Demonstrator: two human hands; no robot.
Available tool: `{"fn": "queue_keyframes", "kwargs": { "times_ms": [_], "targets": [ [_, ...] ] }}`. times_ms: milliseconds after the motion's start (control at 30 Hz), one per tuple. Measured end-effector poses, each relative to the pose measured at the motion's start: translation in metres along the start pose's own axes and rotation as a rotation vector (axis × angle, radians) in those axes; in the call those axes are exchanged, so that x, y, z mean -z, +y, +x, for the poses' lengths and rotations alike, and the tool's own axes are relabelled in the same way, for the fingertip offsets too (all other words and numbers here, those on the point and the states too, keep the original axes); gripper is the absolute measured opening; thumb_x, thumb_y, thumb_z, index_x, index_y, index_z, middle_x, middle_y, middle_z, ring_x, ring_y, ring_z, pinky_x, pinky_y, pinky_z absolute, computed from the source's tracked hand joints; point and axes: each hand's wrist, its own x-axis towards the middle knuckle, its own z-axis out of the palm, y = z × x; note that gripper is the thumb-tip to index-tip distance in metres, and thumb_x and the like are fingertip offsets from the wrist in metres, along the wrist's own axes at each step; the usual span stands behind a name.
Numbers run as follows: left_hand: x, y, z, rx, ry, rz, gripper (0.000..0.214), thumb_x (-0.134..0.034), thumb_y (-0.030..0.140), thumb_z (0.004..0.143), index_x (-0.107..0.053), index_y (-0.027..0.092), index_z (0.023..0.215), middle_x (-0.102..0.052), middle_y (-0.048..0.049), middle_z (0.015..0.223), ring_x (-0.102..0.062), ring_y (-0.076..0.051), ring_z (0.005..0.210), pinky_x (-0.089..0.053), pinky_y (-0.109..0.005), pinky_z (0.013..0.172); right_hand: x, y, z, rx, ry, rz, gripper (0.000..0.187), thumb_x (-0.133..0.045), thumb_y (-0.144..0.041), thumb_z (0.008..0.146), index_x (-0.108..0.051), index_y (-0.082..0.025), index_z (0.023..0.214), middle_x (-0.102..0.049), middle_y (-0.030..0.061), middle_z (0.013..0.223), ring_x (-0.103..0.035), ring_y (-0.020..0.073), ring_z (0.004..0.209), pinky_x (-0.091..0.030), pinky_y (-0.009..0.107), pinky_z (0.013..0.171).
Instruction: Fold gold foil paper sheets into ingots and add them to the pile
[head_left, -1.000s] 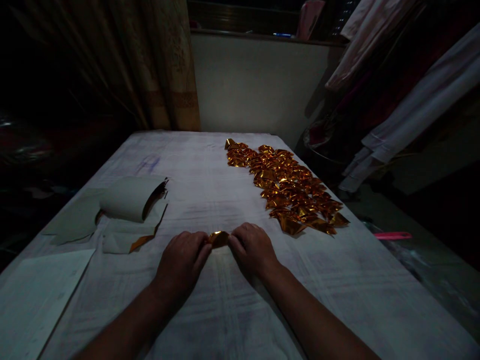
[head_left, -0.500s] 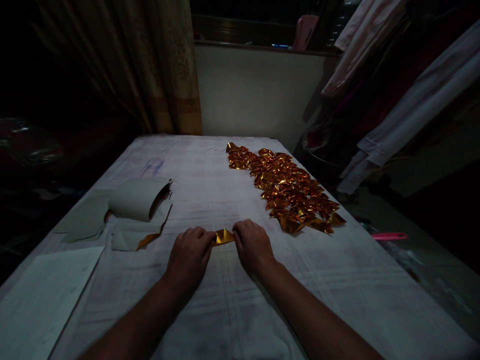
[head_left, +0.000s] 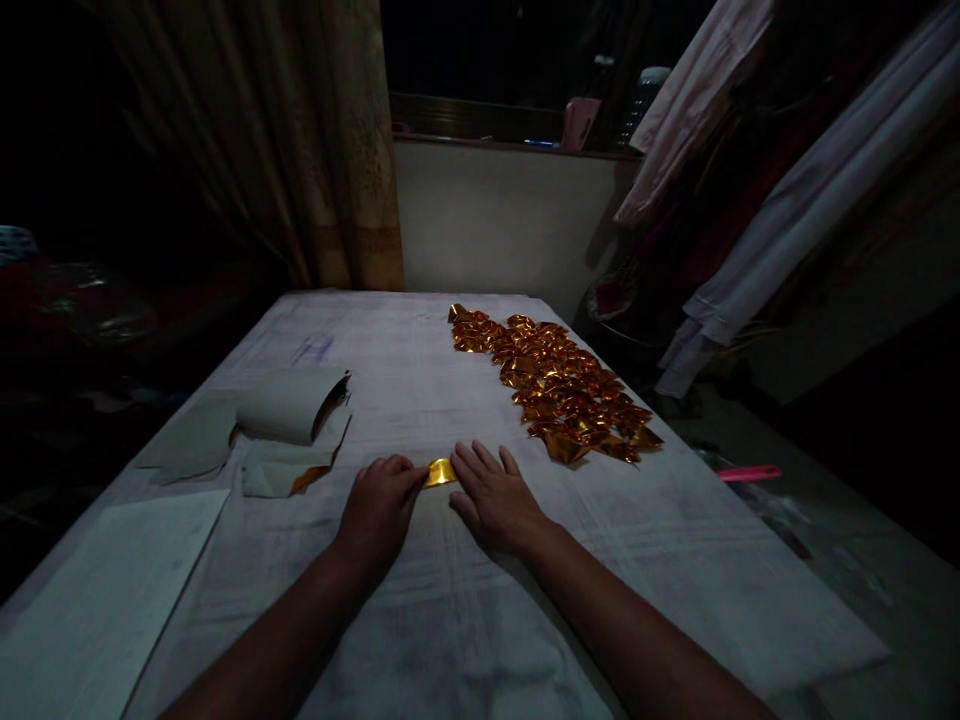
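A small folded piece of gold foil (head_left: pixel 439 472) lies on the white cloth-covered table (head_left: pixel 465 600) between my two hands. My left hand (head_left: pixel 379 508) is curled, its fingertips pinching the foil's left end. My right hand (head_left: pixel 495 495) lies flat on the cloth with fingers stretched out, touching the foil's right end. A long pile of several folded gold foil pieces (head_left: pixel 551 385) stretches along the table's right side, beyond my right hand.
A curled stack of grey-backed foil sheets (head_left: pixel 281 425) lies at the left. A white paper sheet (head_left: pixel 97 610) sits at the near left corner. A curtain (head_left: pixel 300 140) hangs behind; clothes (head_left: pixel 757 200) hang at the right. A pink object (head_left: pixel 748 473) lies off the table's right edge.
My right hand has opened from a curled grip to flat, stretched fingers beside the foil. The foil now lies flatter on the cloth. The view has tilted up slightly.
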Motion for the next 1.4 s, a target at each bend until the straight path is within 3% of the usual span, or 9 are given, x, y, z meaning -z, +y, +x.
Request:
{"fn": "queue_keyframes", "kwargs": {
  "times_ms": [267, 467, 700, 833, 967, 1067, 1233, 1333, 1400],
  "targets": [
    [0.022, 0.006, -0.012, -0.082, -0.166, 0.314, 0.036, -0.055, 0.015, 0.096, -0.065, 0.026, 0.128, -0.068, -0.0084, 0.108, -0.062, -0.025, 0.095, -0.046, -0.036, 0.078, 0.008, -0.004, -0.003, -0.067, -0.034, 0.008, 0.061, -0.037, -0.049, 0.103, -0.033, -0.022, 0.157, -0.024, 0.0048, 0.166, -0.017, 0.0308, 0.154, -0.012, 0.059, 0.122],
    [0.035, 0.013, -0.013, -0.129, -0.235, 0.351, 0.033, -0.055, 0.015, 0.093, -0.065, 0.021, 0.124, -0.068, -0.0106, 0.106, -0.063, -0.026, 0.094, -0.047, -0.037, 0.076, 0.009, -0.006, -0.004, -0.069, -0.014, -0.005, 0.059, -0.038, -0.046, 0.103, -0.034, -0.022, 0.157, -0.025, 0.0059, 0.166, -0.019, 0.0307, 0.153, -0.014, 0.059, 0.122],
    [0.029, 0.019, 0.006, -0.081, -0.223, 0.314, 0.017, -0.056, 0.022, 0.091, -0.072, 0.016, 0.095, -0.069, -0.0127, 0.091, -0.067, -0.027, 0.086, -0.048, -0.036, 0.073, 0.005, -0.006, -0.002, -0.061, 0.094, -0.021, 0.053, -0.049, -0.042, 0.099, -0.046, -0.024, 0.149, -0.039, 0.0078, 0.16, -0.03, 0.0309, 0.148, -0.023, 0.059, 0.118],
    [0.023, 0.024, 0.01, -0.067, -0.215, 0.293, 0.022, -0.053, 0.012, 0.085, -0.07, 0.011, 0.098, -0.068, -0.0158, 0.089, -0.067, -0.028, 0.085, -0.049, -0.038, 0.075, 0.007, -0.005, 0.0, -0.014, 0.153, -0.027, 0.045, -0.058, -0.036, 0.096, -0.057, -0.022, 0.139, -0.05, 0.0114, 0.152, -0.04, 0.0282, 0.142, -0.031, 0.049, 0.114],
    [0.023, 0.022, 0.011, -0.05, -0.21, 0.249, 0.024, -0.051, 0.011, 0.084, -0.071, 0.01, 0.097, -0.069, -0.0175, 0.092, -0.068, -0.028, 0.086, -0.049, -0.038, 0.078, 0.01, -0.004, 0.003, 0.026, 0.233, 0.013, 0.025, -0.06, -0.026, 0.095, -0.069, -0.021, 0.118, -0.067, 0.0091, 0.13, -0.058, 0.0225, 0.121, -0.039, 0.036, 0.102],
    [0.028, 0.016, 0.009, -0.003, -0.191, 0.191, 0.025, -0.046, 0.015, 0.09, -0.07, 0.013, 0.097, -0.071, -0.0148, 0.095, -0.068, -0.026, 0.087, -0.048, -0.035, 0.077, 0.011, -0.003, 0.005, -0.023, 0.281, 0.041, 0.02, -0.054, -0.025, 0.099, -0.072, -0.019, 0.104, -0.073, 0.0072, 0.108, -0.062, 0.0199, 0.106, -0.041, 0.032, 0.094],
    [0.026, 0.01, 0.004, 0.065, -0.184, 0.085, 0.026, -0.043, 0.025, 0.098, -0.068, 0.022, 0.104, -0.075, -0.0023, 0.095, -0.069, -0.017, 0.085, -0.046, -0.024, 0.068, 0.007, -0.005, 0.009, -0.196, 0.357, 0.097, 0.022, -0.052, -0.026, 0.097, -0.073, -0.021, 0.089, -0.073, 0.0047, 0.098, -0.063, 0.0194, 0.099, -0.042, 0.03, 0.085],
    [0.019, 0.015, 0.0, 0.11, -0.149, 0.111, 0.024, -0.049, 0.025, 0.096, -0.065, 0.021, 0.114, -0.075, -0.0046, 0.092, -0.069, -0.021, 0.084, -0.045, -0.028, 0.067, 0.003, -0.009, 0.009, -0.288, 0.378, 0.095, 0.018, -0.06, -0.029, 0.091, -0.071, -0.02, 0.081, -0.073, 0.0066, 0.099, -0.061, 0.0241, 0.104, -0.041, 0.035, 0.088],
    [0.016, 0.02, -0.002, 0.119, -0.109, 0.152, 0.024, -0.05, 0.023, 0.096, -0.064, 0.017, 0.114, -0.074, -0.0094, 0.092, -0.068, -0.025, 0.088, -0.046, -0.033, 0.072, 0.0, -0.011, 0.008, -0.328, 0.394, 0.093, 0.015, -0.062, -0.029, 0.09, -0.072, -0.019, 0.093, -0.072, 0.0091, 0.108, -0.06, 0.0255, 0.109, -0.041, 0.037, 0.093]
  ]
}}
